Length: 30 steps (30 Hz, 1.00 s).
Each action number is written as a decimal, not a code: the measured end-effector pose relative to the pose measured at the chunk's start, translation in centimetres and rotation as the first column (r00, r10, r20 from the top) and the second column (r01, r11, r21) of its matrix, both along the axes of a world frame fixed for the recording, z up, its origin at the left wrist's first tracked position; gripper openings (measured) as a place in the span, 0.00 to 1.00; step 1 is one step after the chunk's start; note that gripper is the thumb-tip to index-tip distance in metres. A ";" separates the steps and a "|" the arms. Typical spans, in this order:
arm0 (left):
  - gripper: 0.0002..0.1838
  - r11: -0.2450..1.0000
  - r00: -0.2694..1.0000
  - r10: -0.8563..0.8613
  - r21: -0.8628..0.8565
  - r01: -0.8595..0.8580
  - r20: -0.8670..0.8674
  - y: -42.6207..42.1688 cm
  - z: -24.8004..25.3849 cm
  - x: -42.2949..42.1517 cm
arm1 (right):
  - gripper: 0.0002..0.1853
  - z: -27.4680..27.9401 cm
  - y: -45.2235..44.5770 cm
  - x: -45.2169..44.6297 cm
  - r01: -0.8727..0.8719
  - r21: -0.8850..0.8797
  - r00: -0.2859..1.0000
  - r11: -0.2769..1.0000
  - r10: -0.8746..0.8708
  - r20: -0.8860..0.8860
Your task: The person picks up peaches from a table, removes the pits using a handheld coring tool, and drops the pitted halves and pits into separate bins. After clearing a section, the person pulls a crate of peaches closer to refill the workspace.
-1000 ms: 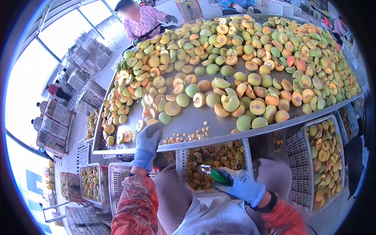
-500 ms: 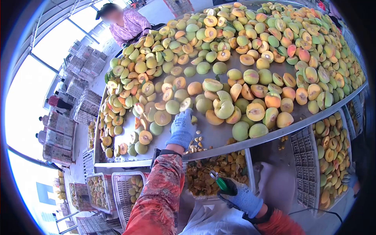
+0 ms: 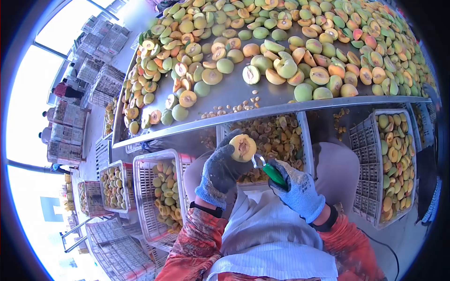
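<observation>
Stacked slatted crates (image 3: 107,85) stand on a pale floor behind a sheet-metal table (image 3: 276,93) with a straight, raised, dully reflective rim. Heaped across it are whole and halved fruits (image 3: 320,75), rounded, green to orange-blushed, the cut faces smooth and yellow; small tan stones (image 3: 234,108) lie loose near the front edge. Below the rim, over the wearer's lap, the left hand (image 3: 220,173), in a blue knit glove with a dark, soiled coating, is closed by thumb and fingers on a fruit half (image 3: 243,148), its cut face upward, showing a rough brown centre. Opposite, the right hand (image 3: 296,189), similarly gloved, is wrapped around a tool (image 3: 275,176) with a smooth green handle and a shiny metal loop. This loop lies at the half's edge; contact cannot be determined. Beneath both, a pale plastic crate (image 3: 307,143) contains moist-looking, brownish-yellow pieces (image 3: 276,136).
</observation>
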<state>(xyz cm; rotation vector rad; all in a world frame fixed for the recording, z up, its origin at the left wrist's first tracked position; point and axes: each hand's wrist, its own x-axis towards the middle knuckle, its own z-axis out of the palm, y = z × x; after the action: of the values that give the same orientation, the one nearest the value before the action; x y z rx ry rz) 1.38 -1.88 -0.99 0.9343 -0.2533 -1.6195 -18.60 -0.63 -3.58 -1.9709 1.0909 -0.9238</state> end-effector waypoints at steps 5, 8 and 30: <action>0.22 0.962 0.835 -0.143 -0.124 0.244 0.532 1.8 -1.9 0.5 | 0.24 1.8 0.8 0.7 0.032 -0.104 0.966 0.994 -0.058 -0.254; 0.23 0.986 0.975 -0.169 0.020 0.168 0.143 1.6 -1.2 -0.3 | 0.24 2.2 0.8 1.0 0.013 -0.120 0.937 0.993 -0.054 -0.344; 0.26 0.991 0.995 0.073 -0.118 -0.064 0.070 0.7 -2.2 -1.1 | 0.14 0.2 -1.5 4.5 -0.166 0.851 0.732 0.497 -0.517 0.444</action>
<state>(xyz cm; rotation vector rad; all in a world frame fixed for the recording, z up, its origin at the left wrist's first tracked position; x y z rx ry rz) 0.27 -1.17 -3.15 0.9052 -0.3587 -1.4930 -14.13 -2.15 -3.42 -0.5704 1.0264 -0.8292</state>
